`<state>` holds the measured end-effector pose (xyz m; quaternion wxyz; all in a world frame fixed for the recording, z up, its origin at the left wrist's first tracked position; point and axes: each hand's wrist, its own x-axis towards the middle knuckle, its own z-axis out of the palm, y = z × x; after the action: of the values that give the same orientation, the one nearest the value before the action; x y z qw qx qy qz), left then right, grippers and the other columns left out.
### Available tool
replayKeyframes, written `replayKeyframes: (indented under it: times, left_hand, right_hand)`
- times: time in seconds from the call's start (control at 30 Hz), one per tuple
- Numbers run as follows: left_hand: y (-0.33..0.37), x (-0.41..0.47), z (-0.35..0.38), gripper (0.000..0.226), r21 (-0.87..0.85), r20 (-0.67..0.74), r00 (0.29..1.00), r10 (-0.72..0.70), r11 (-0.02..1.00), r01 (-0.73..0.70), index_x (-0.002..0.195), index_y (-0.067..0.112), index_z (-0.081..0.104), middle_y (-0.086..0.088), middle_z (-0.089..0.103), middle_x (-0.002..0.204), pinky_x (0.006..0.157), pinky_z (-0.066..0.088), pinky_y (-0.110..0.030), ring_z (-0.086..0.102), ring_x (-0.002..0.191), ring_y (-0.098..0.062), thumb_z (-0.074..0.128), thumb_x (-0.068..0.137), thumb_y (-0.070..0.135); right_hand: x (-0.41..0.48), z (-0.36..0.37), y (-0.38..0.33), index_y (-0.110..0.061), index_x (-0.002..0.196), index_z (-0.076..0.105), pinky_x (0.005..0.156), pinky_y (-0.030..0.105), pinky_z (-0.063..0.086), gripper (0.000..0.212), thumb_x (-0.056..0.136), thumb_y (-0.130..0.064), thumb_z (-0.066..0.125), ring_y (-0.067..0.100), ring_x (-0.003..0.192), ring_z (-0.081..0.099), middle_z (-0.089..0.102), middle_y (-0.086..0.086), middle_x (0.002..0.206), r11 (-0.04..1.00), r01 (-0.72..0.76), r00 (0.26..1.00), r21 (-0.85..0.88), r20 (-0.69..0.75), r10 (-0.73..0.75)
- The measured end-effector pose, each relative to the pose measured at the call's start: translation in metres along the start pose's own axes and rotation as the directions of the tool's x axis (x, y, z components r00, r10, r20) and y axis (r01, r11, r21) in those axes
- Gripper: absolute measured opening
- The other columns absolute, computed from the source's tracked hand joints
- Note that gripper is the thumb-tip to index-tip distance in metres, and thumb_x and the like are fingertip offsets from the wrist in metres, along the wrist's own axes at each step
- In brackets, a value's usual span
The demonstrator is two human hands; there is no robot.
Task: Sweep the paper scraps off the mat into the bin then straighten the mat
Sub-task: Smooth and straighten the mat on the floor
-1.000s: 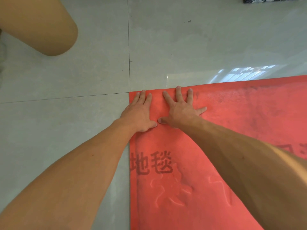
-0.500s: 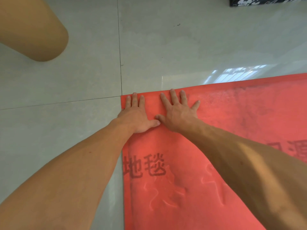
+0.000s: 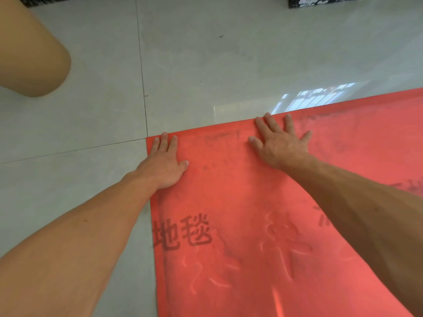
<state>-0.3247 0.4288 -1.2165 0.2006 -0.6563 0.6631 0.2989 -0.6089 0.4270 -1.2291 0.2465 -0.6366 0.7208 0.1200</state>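
Red mat (image 3: 251,202), creased and cut off at right, under 2 flat, open hands: left (image 3: 163,164), right (image 3: 280,145).

Grey tiled floor (image 3: 229,65), tan cylinder (image 3: 32,56)

Floor of large pale grey glossy tiles (image 3: 229,53), thin dark grout lines (image 3: 140,65) crossing. Bright window reflection (image 3: 315,97) on the tile at right. Dark patterned box-like object (image 3: 320,1) at the top edge.

Single head view, steeply down, close over floor (image 3: 206,53)
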Motion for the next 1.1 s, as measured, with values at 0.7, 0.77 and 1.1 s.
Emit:
replayKeyframes:
  times: [0.7, 0.77, 1.1]
  left_hand:
    - [0.174, 0.023, 0.004, 0.122, 0.033, -0.016, 0.973, 0.229, 0.973, -0.228, 0.156, 0.027, -0.008, 0.006, -0.017, 0.163, 0.118, 0.001, -0.058, -0.017, 0.15, -0.021, 0.066, 0.07, 0.072]
    - [0.169, 0.027, 0.009, 0.124, 0.049, -0.012, 0.975, 0.223, 0.974, -0.222, 0.156, 0.025, -0.009, 0.007, -0.018, 0.163, 0.118, 0.001, -0.056, -0.017, 0.149, -0.019, 0.066, 0.069, 0.072]
    - [0.076, 0.026, 0.007, 0.086, 0.122, -0.109, 0.963, 0.245, 0.965, -0.231, 0.156, 0.028, -0.007, 0.011, -0.013, 0.163, 0.121, 0.001, -0.045, -0.012, 0.15, -0.013, 0.03, 0.091, 0.07]
  right_hand:
    - [0.01, -0.021, 0.042, -0.049, 0.151, 0.006, 0.102, 0.08, 0.007, 0.058, 0.097, -0.064, 0.021, 0.03, 0.148, -0.019, -0.008, -0.018, 0.162, 0.986, -0.11, 0.992, 0.128, 0.075, 0.101]
    - [0.01, -0.021, 0.042, -0.049, 0.151, 0.005, 0.102, 0.08, 0.006, 0.058, 0.098, -0.063, 0.021, 0.031, 0.148, -0.019, -0.009, -0.018, 0.162, 0.988, -0.106, 0.993, 0.116, 0.072, 0.098]
    - [0.01, -0.016, 0.046, -0.049, 0.151, 0.006, 0.102, 0.08, 0.007, 0.057, 0.098, -0.062, 0.02, 0.032, 0.148, -0.018, -0.008, -0.019, 0.162, 0.986, -0.109, 0.993, 0.122, 0.057, 0.103]
